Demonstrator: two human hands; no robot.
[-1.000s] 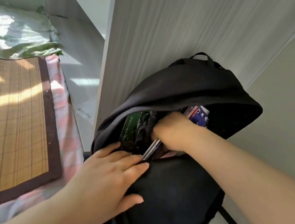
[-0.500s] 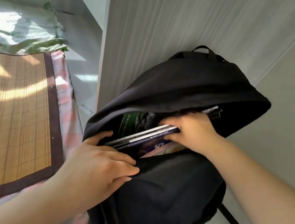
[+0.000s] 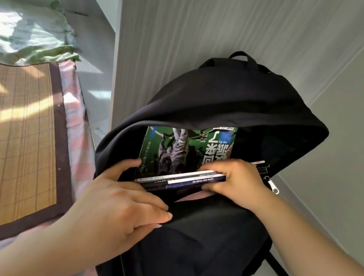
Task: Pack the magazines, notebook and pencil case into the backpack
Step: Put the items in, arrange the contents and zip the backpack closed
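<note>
Lying at far left was a bamboo mat point(image 3: 7, 131) on the bed, over a pink checked sheet point(image 3: 72, 135), with a green quilt point(image 3: 23, 37) bunched behind it. Next, the left hand point(image 3: 121, 202) gripped the front rim of the black backpack point(image 3: 204, 251), thumb hooked inside the opening, fingers across the front panel. It stood open against a grey wood-grain panel point(image 3: 169, 38). Inside the main compartment sat the magazines point(image 3: 186, 148), green cover facing out, spines uppermost. The right hand point(image 3: 236, 184) pinched those spines, fingers above, thumb below. Pink edge beneath the stack: item not identifiable. A zipper pull point(image 3: 273, 186) lay just right of that hand.
</note>
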